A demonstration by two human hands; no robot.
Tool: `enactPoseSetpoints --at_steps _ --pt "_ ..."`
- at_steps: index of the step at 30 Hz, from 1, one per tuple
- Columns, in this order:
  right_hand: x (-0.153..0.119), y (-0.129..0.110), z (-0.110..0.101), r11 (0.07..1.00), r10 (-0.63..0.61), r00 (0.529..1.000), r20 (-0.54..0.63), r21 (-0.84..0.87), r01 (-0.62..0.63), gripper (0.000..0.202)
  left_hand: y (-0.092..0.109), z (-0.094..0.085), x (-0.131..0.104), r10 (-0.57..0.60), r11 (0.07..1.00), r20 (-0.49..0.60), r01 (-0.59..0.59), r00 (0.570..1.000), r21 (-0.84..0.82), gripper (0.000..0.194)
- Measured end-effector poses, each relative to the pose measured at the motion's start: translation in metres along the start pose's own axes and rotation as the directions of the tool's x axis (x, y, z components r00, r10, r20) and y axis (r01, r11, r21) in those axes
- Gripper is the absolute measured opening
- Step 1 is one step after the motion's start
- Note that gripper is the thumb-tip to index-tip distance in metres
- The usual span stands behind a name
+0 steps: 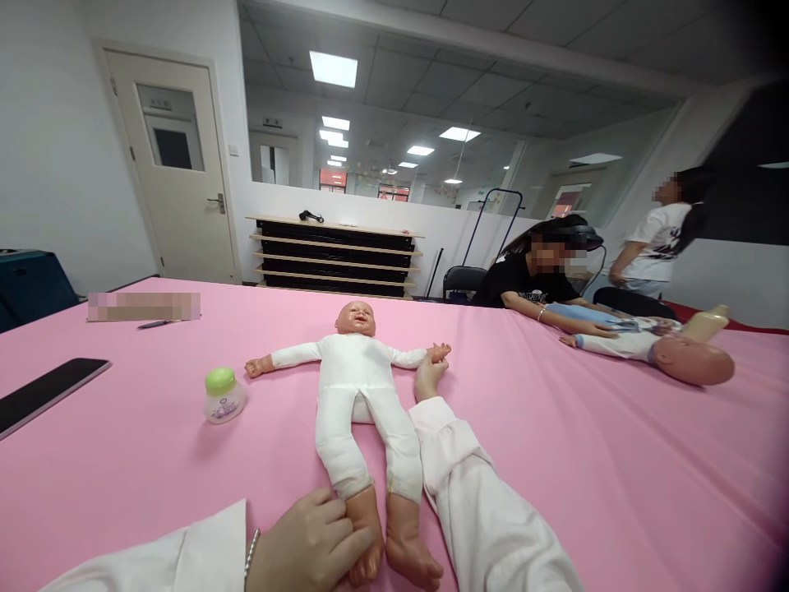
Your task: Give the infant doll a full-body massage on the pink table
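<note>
A baby doll (356, 362) with a white cloth body lies on its back on the pink tablecloth (511, 395), head away from me, arms spread and bare feet towards me. My left hand (311, 543), with a beaded bracelet at the wrist, has its fingers curled round the doll's foot and ankle at the left. My right hand (430, 376) is closed on the doll's hand at the right. Left of the doll stands a small clear jar (224, 396) with a green lid.
A dark phone (49, 393) lies at the left edge, with a pen (160, 324) farther back. At the right, a seated person in a headset (542, 263) handles another doll (690, 358) beside a bottle (706, 323). Another person (657, 230) stands behind.
</note>
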State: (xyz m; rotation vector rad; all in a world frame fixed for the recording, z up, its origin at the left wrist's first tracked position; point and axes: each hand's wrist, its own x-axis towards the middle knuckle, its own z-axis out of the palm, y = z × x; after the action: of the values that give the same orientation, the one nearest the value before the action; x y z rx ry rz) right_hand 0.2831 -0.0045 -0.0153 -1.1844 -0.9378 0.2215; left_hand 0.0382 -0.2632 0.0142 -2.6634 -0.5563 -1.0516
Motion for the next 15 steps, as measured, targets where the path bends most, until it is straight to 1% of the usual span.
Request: enactPoseSetpoints --at_steps 3,4,5,7,9,11,12,13,15 --pt "0.003 0.002 0.004 0.997 0.061 0.996 -0.071 0.053 -0.057 0.044 0.001 -0.009 0.002 -0.040 0.999 -0.063 0.040 0.997 -0.004 0.019" --pt "0.004 -0.001 0.005 0.993 0.082 0.993 -0.080 0.095 -0.074 0.048 0.002 -0.014 0.003 -0.066 0.998 -0.087 0.065 0.994 -0.008 0.020" --pt "0.005 -0.005 0.007 0.986 0.093 0.994 -0.064 0.144 -0.083 0.052 0.001 -0.018 0.004 -0.102 0.995 -0.103 0.100 0.990 -0.018 0.022" --pt "0.006 -0.018 0.009 0.967 0.072 0.997 0.031 0.242 -0.077 0.059 -0.001 -0.025 0.007 -0.205 0.978 -0.106 0.201 0.973 -0.052 0.025" --pt "0.004 -0.037 0.012 0.947 0.003 0.986 0.165 0.316 -0.056 0.059 -0.007 -0.029 0.009 -0.328 0.943 -0.097 0.320 0.940 -0.091 0.027" --pt "-0.002 -0.055 0.016 0.928 -0.078 0.952 0.296 0.370 -0.039 0.052 -0.017 -0.028 0.010 -0.436 0.897 -0.091 0.424 0.896 -0.125 0.029" --pt "-0.006 -0.063 0.018 0.925 -0.113 0.924 0.365 0.377 -0.036 0.049 -0.023 -0.027 0.011 -0.479 0.875 -0.093 0.465 0.873 -0.137 0.030" --pt "-0.010 -0.069 0.021 0.928 -0.142 0.888 0.438 0.370 -0.034 0.045 -0.030 -0.024 0.011 -0.520 0.850 -0.093 0.505 0.849 -0.148 0.031" --pt "-0.020 -0.076 0.025 0.948 -0.193 0.793 0.578 0.319 -0.002 0.036 -0.044 -0.019 0.012 -0.594 0.799 -0.074 0.577 0.801 -0.168 0.033"
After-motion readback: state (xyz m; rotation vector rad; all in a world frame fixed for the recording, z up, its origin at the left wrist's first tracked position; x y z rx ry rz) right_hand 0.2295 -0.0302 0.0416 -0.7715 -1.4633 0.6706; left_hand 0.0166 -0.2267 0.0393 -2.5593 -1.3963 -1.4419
